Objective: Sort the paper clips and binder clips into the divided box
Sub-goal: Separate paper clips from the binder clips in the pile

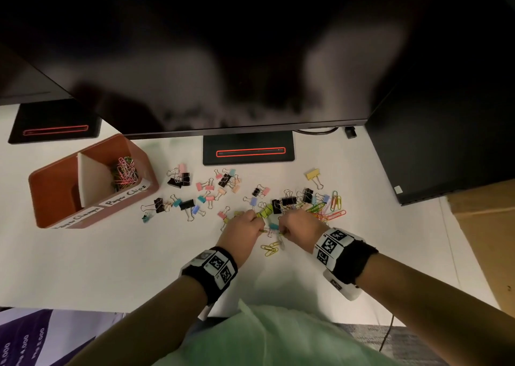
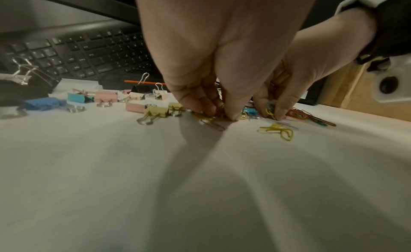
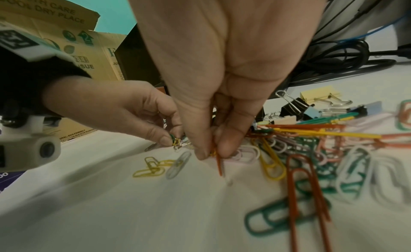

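A red-brown divided box (image 1: 53,195) stands at the left; its "Paper Clips" compartment holds coloured paper clips (image 1: 125,170). Several binder clips (image 1: 211,190) lie scattered across the white desk. A pile of coloured paper clips (image 3: 311,150) lies at the right. My left hand (image 2: 213,113) pinches small paper clips against the desk. My right hand (image 3: 211,153) pinches an orange and a yellow paper clip right beside it. Both hands meet at the pile's near edge, left (image 1: 257,226) and right (image 1: 281,227). A few yellow paper clips (image 1: 271,248) lie loose just in front of them.
A dark monitor (image 1: 223,59) overhangs the desk, its stand (image 1: 248,151) behind the clips. A black keyboard (image 2: 77,51) lies under it. A dark case (image 1: 446,142) and a cardboard box (image 1: 487,240) are at the right, and cables (image 3: 344,62) lie behind the pile.
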`<state>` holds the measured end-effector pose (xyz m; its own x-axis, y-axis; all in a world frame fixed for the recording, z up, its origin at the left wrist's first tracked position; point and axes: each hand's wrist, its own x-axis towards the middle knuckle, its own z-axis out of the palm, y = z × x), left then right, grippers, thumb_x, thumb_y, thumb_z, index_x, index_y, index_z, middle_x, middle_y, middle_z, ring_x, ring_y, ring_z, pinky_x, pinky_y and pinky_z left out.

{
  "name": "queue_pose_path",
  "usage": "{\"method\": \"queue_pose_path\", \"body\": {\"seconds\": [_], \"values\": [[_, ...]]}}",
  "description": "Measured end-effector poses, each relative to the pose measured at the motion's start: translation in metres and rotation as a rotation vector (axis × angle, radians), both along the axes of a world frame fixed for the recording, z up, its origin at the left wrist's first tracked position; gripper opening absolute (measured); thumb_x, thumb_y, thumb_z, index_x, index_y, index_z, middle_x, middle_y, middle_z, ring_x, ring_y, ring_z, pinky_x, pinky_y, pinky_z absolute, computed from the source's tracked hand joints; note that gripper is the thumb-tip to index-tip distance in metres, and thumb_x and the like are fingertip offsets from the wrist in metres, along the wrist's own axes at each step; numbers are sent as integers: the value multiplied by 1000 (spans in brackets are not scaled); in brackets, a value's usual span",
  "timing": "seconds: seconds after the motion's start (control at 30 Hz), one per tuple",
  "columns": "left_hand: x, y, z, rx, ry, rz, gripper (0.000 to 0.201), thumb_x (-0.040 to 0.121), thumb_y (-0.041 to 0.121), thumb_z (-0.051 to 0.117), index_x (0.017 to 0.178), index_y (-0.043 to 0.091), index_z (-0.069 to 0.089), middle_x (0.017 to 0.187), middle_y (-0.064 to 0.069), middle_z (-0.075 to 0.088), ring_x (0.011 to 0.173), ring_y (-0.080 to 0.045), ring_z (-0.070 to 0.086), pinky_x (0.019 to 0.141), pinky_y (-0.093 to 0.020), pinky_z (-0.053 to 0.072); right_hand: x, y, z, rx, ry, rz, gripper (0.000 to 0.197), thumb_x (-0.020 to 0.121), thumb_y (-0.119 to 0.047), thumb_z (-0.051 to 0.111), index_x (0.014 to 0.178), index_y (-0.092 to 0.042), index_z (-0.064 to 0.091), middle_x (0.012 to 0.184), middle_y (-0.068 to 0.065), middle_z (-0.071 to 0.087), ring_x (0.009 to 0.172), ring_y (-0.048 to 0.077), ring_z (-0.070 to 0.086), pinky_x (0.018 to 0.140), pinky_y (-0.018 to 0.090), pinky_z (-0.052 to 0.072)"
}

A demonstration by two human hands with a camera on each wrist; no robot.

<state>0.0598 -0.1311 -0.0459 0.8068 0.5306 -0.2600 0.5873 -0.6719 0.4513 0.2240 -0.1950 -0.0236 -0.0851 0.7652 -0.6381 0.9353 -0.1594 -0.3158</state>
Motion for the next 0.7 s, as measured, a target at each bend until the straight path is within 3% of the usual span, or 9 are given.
{"method": "queue_pose_path", "body": {"seconds": [0.2, 0.33, 0.47, 0.57, 0.7], "values": [[-7, 3, -6, 25, -7, -91, 10, 75, 3, 68, 77, 9, 61, 75, -9, 60, 62, -28, 59, 51, -35, 51, -1, -2, 2, 24, -10, 0, 25, 91, -6, 46, 105, -5, 66, 107, 13, 64, 97, 28, 61, 82, 32, 50], [-14, 7, 4, -50, -108, -84, 5, 81, 6, 64, 82, 10, 61, 81, -7, 62, 74, -24, 57, 64, -37, 52, 2, -6, 7, 86, 33, 12, 23, 91, -8, 48, 103, -8, 68, 109, 12, 63, 99, 26, 60, 82, 30, 48], [-32, 20, 29, -137, -201, 27, 6, 89, 13, 57, 91, 10, 61, 92, 0, 60, 88, -13, 53, 80, -24, 44, 3, -4, 17, 77, 62, 22, 23, 93, -14, 49, 107, -12, 67, 113, 9, 63, 100, 23, 60, 83, 27, 48], [-60, 43, 46, -125, -272, 139, 5, 87, 13, 60, 91, 11, 62, 89, 7, 57, 84, -7, 51, 77, -13, 39, -1, 8, 30, 70, 74, 25, 26, 94, -17, 47, 112, -14, 66, 113, 7, 64, 103, 22, 59, 87, 30, 50], [-107, 91, 71, -7, -295, 341, 5, 85, 8, 63, 89, 11, 62, 87, 3, 58, 76, -8, 51, 68, -5, 36, -24, 49, 64, 178, 115, 29, 22, 92, -22, 52, 109, -20, 66, 109, 0, 65, 100, 19, 59, 85, 29, 49]]}}
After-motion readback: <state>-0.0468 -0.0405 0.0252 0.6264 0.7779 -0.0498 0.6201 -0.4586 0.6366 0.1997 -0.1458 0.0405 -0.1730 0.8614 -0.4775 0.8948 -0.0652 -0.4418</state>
